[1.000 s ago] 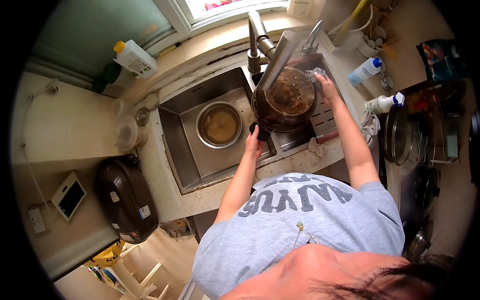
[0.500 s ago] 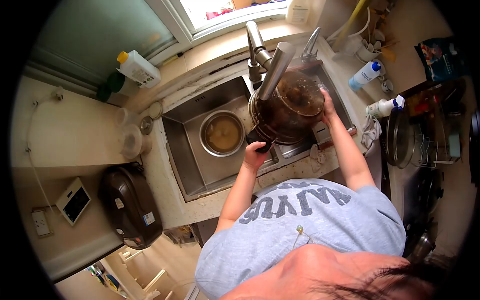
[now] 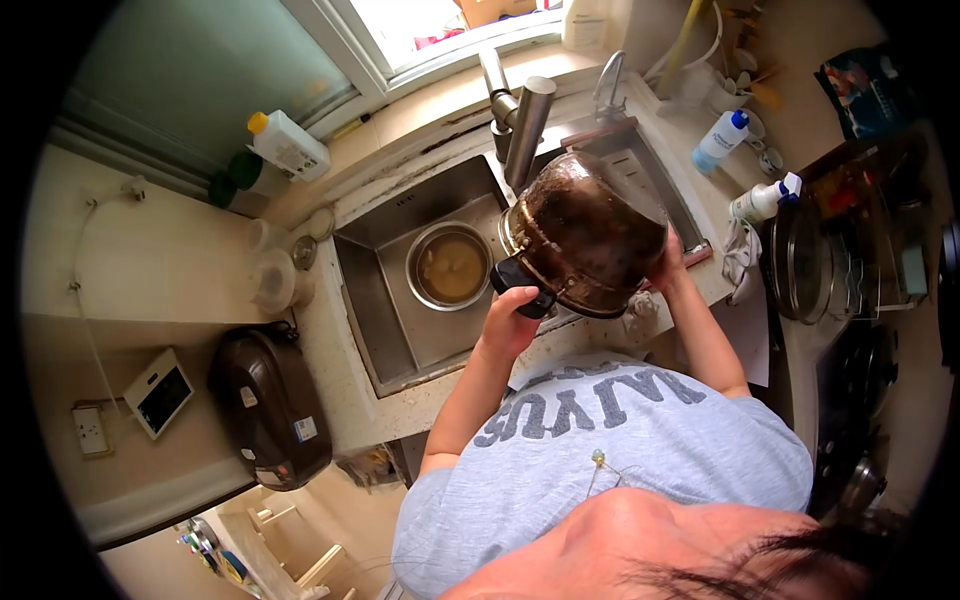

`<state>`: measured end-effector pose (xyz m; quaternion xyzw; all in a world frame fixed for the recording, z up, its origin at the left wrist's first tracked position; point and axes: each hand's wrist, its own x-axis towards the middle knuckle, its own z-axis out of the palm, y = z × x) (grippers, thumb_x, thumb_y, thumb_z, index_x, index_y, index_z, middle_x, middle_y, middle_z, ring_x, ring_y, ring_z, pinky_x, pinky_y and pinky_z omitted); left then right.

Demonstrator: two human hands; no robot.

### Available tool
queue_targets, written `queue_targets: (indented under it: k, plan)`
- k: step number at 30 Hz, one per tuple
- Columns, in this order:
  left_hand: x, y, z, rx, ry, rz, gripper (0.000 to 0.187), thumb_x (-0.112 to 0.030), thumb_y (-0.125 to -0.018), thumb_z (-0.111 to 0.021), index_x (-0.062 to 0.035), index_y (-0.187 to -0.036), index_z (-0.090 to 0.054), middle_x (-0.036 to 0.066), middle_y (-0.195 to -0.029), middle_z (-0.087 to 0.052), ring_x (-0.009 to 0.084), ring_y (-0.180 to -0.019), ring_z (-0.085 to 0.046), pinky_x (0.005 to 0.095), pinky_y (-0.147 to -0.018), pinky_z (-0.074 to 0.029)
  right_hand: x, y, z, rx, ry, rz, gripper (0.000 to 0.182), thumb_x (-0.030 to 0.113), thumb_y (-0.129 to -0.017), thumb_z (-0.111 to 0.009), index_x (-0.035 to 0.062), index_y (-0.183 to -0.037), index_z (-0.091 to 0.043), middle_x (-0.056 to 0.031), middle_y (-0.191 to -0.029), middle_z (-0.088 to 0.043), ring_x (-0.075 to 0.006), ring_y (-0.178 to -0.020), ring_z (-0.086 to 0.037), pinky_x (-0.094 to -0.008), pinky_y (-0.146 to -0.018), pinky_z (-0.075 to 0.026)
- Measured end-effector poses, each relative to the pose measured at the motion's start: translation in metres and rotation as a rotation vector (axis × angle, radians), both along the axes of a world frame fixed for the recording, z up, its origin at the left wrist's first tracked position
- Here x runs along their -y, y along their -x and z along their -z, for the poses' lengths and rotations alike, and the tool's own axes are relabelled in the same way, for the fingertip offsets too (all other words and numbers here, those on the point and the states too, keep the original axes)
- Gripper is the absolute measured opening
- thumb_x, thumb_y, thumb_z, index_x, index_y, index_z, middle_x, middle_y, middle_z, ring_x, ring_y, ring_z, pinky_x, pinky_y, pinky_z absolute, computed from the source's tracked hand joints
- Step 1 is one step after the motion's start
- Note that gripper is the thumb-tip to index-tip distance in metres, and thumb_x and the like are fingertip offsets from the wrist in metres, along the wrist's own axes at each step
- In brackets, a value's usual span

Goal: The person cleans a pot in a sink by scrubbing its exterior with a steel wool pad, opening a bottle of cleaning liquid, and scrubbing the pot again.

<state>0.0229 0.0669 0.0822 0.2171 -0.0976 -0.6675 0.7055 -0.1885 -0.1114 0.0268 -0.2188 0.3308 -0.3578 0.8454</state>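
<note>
A large brown, stained pot (image 3: 585, 235) is tipped on its side over the divider and right part of the sink. My left hand (image 3: 513, 318) grips its black side handle (image 3: 518, 287), thumb on top. At the pot's base on the right, my right hand (image 3: 668, 262) supports it; its fingers are mostly hidden behind the pot. The pot's opening faces left, and its inside is out of sight. In the left basin (image 3: 385, 340) sits a round metal bowl (image 3: 449, 265) of cloudy brownish liquid. Just behind the pot stands the metal faucet (image 3: 527, 130).
A smaller tap (image 3: 610, 85) rises behind the right basin. On the right counter are a blue-capped bottle (image 3: 718, 142), a spray bottle (image 3: 764, 198), a cloth (image 3: 741, 255) and a glass lid (image 3: 798, 260). A yellow-capped jug (image 3: 290, 146) stands on the left by the window.
The pot has come down and nearer to my body, away from the faucet, and has turned so its side shows more. Both hands stay on it; my right hand has moved lower.
</note>
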Motion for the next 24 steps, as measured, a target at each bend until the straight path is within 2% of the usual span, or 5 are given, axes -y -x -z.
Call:
queue_targets:
  k: [7, 12, 16, 18, 24]
  plan:
    - [0.01, 0.034, -0.034, 0.187, 0.089, 0.016, 0.051, -0.02, -0.08, -0.06, -0.0041, -0.125, -0.041, 0.01, -0.122, -0.051, 0.0234, -0.114, -0.048, 0.0386, -0.097, -0.037, -0.026, 0.021, 0.037, 0.303, -0.022, 0.015, 0.047, 0.034, -0.09, -0.039, 0.0034, -0.124, -0.046, -0.0109, -0.123, -0.052, -0.0247, -0.113, -0.049, -0.0399, -0.098, -0.039]
    - [0.012, 0.062, -0.027, 0.387, 0.287, 0.009, 0.072, -0.03, -0.071, -0.075, -0.0024, -0.127, -0.037, 0.005, -0.123, -0.047, 0.0183, -0.114, -0.044, 0.0338, -0.096, -0.035, -0.051, 0.016, 0.046, 0.353, 0.013, -0.009, 0.053, 0.04, -0.089, -0.042, 0.0037, -0.127, -0.043, -0.0103, -0.126, -0.049, -0.0246, -0.114, -0.048, -0.041, -0.099, -0.037]
    - [-0.002, 0.07, -0.032, 0.904, 0.097, 0.002, 0.035, -0.007, -0.079, -0.064, -0.0015, -0.112, -0.052, 0.002, -0.103, -0.057, 0.0129, -0.097, -0.052, 0.0287, -0.086, -0.042, -0.081, 0.0, 0.032, 0.476, 0.14, -0.127, 0.063, 0.053, -0.087, -0.041, 0.009, -0.132, -0.038, -0.008, -0.131, -0.044, -0.0241, -0.118, -0.045, -0.0426, -0.101, -0.035]
    - [-0.008, 0.064, -0.034, 0.884, 0.009, -0.143, 0.018, -0.003, -0.083, -0.058, -0.0018, -0.1, -0.056, 0.001, -0.093, -0.059, 0.0101, -0.084, -0.055, 0.0265, -0.076, -0.045, -0.086, -0.009, 0.04, 0.394, -0.002, -0.188, 0.065, 0.058, -0.085, -0.04, 0.0146, -0.133, -0.037, -0.0056, -0.132, -0.043, -0.0237, -0.118, -0.044, -0.0441, -0.099, -0.035]
    - [-0.045, 0.017, -0.05, 0.676, -0.21, -0.439, 0.019, -0.005, -0.083, -0.06, -0.0024, -0.102, -0.056, 0.004, -0.09, -0.061, 0.0131, -0.079, -0.057, 0.0275, -0.072, -0.046, -0.093, -0.038, 0.053, 0.152, -0.294, -0.415, 0.035, 0.037, -0.088, -0.044, 0.0124, -0.11, -0.055, -0.0052, -0.106, -0.061, -0.022, -0.1, -0.055, -0.0448, -0.09, -0.043]
